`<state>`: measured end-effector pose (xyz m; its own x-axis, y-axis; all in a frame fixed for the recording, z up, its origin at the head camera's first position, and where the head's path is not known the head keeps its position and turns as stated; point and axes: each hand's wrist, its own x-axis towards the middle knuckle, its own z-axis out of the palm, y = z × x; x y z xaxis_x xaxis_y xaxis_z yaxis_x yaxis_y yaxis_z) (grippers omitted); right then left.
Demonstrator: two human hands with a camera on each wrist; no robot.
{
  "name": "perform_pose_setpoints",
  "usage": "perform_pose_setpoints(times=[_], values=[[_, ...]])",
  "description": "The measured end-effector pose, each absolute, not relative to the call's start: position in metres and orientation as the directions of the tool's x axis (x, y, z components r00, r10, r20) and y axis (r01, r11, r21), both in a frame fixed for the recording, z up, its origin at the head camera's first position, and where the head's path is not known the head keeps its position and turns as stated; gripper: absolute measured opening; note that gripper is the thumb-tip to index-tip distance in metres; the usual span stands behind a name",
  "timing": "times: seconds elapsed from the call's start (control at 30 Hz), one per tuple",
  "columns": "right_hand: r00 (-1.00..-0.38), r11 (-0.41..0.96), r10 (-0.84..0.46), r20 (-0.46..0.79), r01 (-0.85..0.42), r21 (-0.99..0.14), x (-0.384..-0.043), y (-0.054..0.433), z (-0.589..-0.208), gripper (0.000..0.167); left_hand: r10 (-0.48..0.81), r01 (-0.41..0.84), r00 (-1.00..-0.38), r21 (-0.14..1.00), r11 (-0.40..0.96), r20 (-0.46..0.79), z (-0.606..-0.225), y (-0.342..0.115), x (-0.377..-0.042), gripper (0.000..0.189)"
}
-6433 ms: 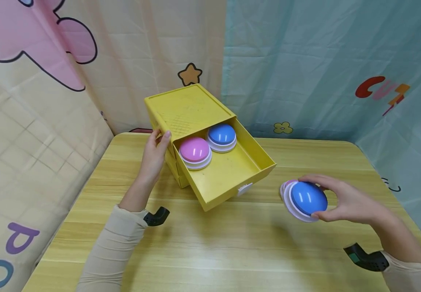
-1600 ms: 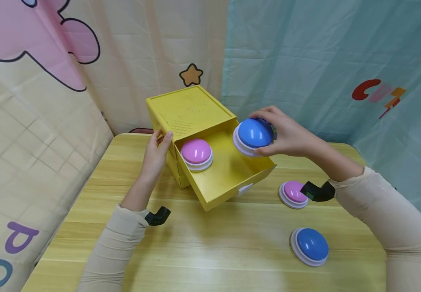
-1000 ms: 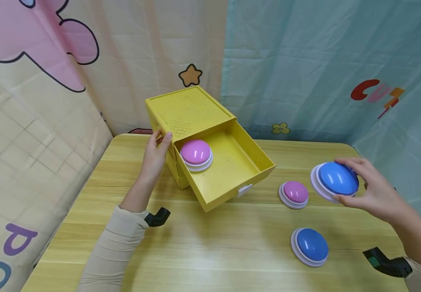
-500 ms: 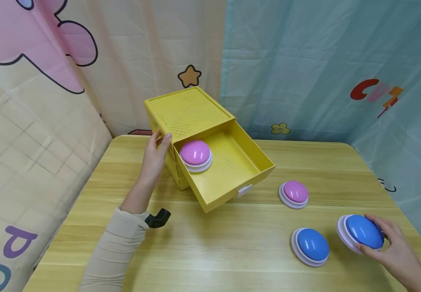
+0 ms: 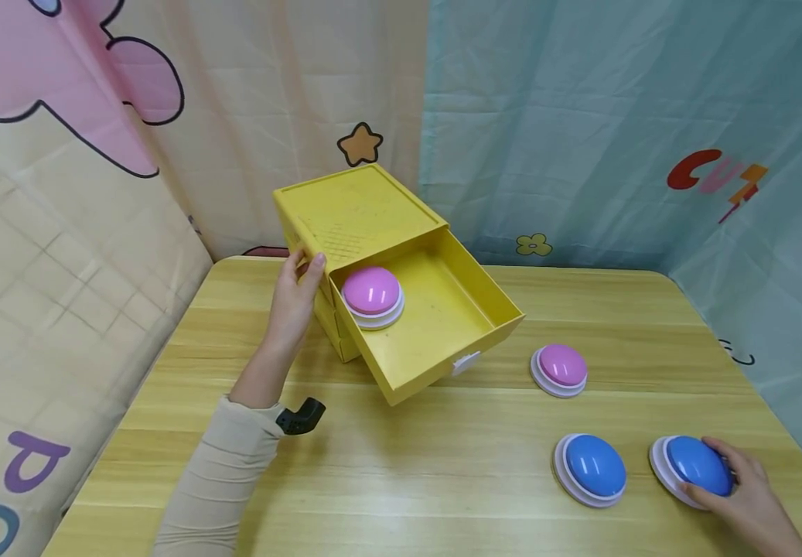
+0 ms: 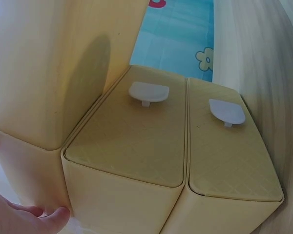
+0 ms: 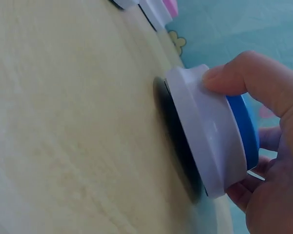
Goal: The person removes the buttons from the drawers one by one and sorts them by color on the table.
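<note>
In the head view my right hand [image 5: 755, 499] holds a blue dome push button [image 5: 700, 466] with a white base, low at the table's right side. In the right wrist view, thumb and fingers grip the white rim [image 7: 212, 131], a dark shadow close under it. A second blue button [image 5: 595, 466] and a pink button [image 5: 563, 367] rest nearby on the wood. My left hand [image 5: 292, 302] holds the upper left edge of the yellow drawer cabinet [image 5: 359, 213]. Its top drawer [image 5: 442, 340] is pulled out, with another pink button [image 5: 373, 294] inside.
Below the pulled-out drawer are closed drawers with white handles [image 6: 149, 91]. A white handle [image 5: 466, 363] is on the open drawer's front, which juts over the wooden table [image 5: 401, 480]. Printed curtains [image 5: 547, 116] hang behind and beside the table.
My right hand has lifted the blue button from the drawer, carried it right and lowered it beside the other blue button, set down earlier. The left hand keeps its place.
</note>
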<state>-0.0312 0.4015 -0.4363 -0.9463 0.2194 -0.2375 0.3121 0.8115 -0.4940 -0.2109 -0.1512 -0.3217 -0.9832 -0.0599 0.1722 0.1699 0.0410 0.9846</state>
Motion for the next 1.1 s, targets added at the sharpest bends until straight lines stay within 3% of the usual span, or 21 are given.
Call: perform_pose_setpoints(times=[0.43, 0.6, 0.73, 0.9, 1.1], values=[[-0.979, 0.824, 0.116, -0.167, 0.189, -0.533, -0.040, 0.417, -0.443, 0.101, -0.056, 0.149, -0.987, 0.988, 0.037, 0.151, -0.309, -0.149, -0.200, 0.069], [-0.999, 0.753, 0.046, -0.005, 0.038, -0.657, -0.048, 0.398, -0.413, 0.094, -0.057, 0.166, -0.984, 0.985, 0.042, 0.169, -0.324, -0.152, -0.211, 0.073], [-0.989, 0.733, -0.013, 0.146, -0.108, -0.672, -0.058, 0.387, -0.392, 0.093, -0.058, 0.183, -0.981, 0.982, 0.040, 0.185, -0.326, -0.150, -0.213, 0.075], [-0.954, 0.711, -0.116, 0.276, -0.274, -0.648, -0.084, 0.368, -0.359, 0.094, -0.069, 0.179, -0.981, 0.983, 0.051, 0.182, -0.325, -0.150, -0.213, 0.077], [-0.881, 0.569, -0.294, 0.370, -0.472, -0.673, -0.119, 0.332, -0.312, 0.094, -0.071, 0.170, -0.982, 0.984, 0.057, 0.173, -0.323, -0.151, -0.213, 0.075]])
